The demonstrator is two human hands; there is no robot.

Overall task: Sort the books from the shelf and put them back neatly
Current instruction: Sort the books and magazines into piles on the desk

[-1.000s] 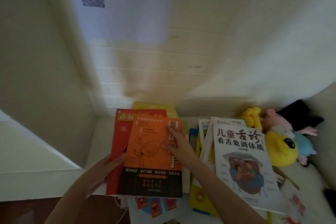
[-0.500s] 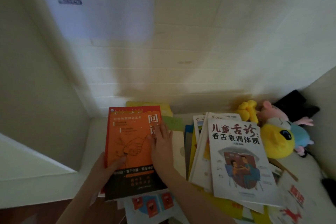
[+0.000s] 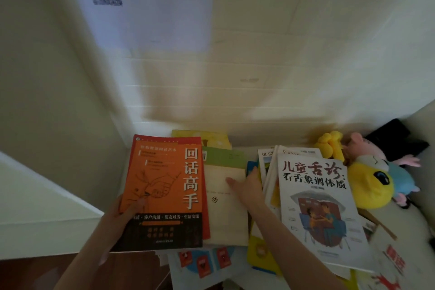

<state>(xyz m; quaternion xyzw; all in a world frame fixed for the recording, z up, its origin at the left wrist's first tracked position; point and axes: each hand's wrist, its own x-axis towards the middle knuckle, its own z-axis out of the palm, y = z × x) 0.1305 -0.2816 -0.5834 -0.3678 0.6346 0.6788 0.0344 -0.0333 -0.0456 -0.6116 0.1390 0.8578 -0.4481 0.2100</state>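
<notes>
Pinching the orange book (image 3: 162, 186) at its lower left edge, the left hand (image 3: 122, 216) has its thumb on the cover, fingers hidden beneath. The right hand (image 3: 247, 187) lies flat, fingers together, on the cream book (image 3: 226, 209) just beside it — the white book (image 3: 317, 209) overlaps a heap further right.

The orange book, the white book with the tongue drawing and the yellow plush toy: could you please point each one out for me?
orange book (image 3: 162, 186): head view, middle of its front cover.
white book (image 3: 315, 209): head view, centre of its cover, on the drawing.
yellow plush toy (image 3: 367, 183): head view, on its round yellow body.
</notes>
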